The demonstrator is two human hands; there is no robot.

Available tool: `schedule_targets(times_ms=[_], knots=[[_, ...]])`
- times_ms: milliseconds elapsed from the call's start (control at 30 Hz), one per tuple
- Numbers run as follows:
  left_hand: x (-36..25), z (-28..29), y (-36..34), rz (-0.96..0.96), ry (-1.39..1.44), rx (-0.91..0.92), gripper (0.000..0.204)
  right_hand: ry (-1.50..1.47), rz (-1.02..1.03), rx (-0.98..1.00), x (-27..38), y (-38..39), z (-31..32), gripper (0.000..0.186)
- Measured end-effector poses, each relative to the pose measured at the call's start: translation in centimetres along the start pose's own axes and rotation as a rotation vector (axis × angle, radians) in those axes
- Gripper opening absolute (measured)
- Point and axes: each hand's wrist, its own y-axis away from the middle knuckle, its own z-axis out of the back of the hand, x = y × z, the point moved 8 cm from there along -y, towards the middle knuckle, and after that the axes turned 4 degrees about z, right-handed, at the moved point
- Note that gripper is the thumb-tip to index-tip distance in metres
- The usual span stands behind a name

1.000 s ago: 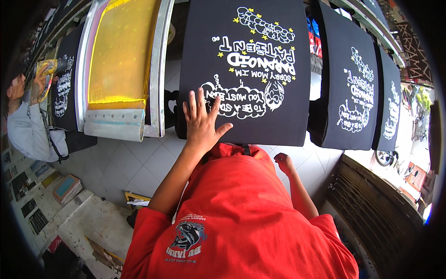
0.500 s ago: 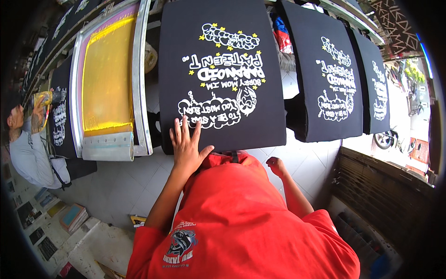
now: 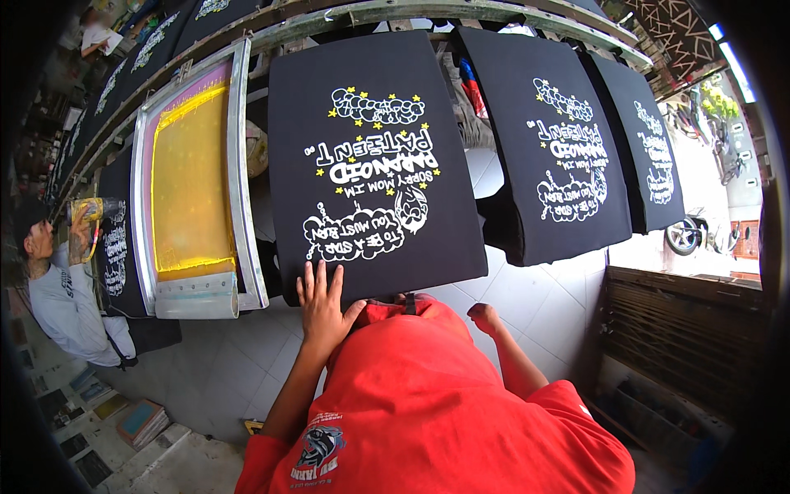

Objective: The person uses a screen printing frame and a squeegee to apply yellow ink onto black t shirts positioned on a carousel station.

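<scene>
Black printed fabric (image 3: pixel 374 185) lies beneath and beyond the flat, ungrasping left hand (image 3: pixel 324 311), pale floor tiles (image 3: pixel 539 306) show around the loosely clenched right hand (image 3: pixel 484 319), and a metal frame (image 3: pixel 240 173) holding yellow mesh (image 3: pixel 193 189) lies left of both.

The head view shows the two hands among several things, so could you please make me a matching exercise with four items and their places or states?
Things:
1. left hand
2. right hand
3. metal-framed screen
4. wheel

Places or states:
A. in the bright area at the far right
B. fingers spread over the near left corner of the central black printed cloth
C. with yellow mesh, to the left of that cloth
D. fingers curled, off the cloth, above the tiled floor

Pairs: 1-B, 2-D, 3-C, 4-A.
</scene>
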Motion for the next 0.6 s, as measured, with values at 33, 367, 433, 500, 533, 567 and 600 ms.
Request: schedule_targets(times_ms=[33,367,433,500,533,567,600], knots=[[-0.2,0.2,-0.1,0.004,0.008,-0.006,0.082,-0.005,0.019,-0.022,-0.4,-0.2,-0.1,0.024],[-0.8,-0.1,-1.2,0.031,-0.004,-0.015,0.079,-0.049,0.110,-0.075,-1.2,-0.9,-0.3,0.027],[-1.1,0.0,-1.1,0.014,-0.010,-0.007,0.078,-0.053,0.115,-0.087,-1.8,-0.9,-0.5,0.026],[-1.5,0.5,-0.9,0.007,-0.007,0.001,0.076,-0.053,0.127,-0.108,-2.8,-1.0,-0.9,0.025],[-1.5,0.5,-1.0,-0.015,0.019,-0.019,0.075,-0.023,0.166,-0.103,-3.2,-1.1,-1.1,0.025],[-1.6,0.4,-0.8,-0.035,0.034,-0.020,0.073,0.013,0.204,-0.095,-3.1,-1.2,-1.2,0.024],[-1.8,0.5,-0.5,-0.055,0.050,-0.021,0.071,0.048,0.240,-0.087,-3.0,-1.1,-1.3,0.024]])
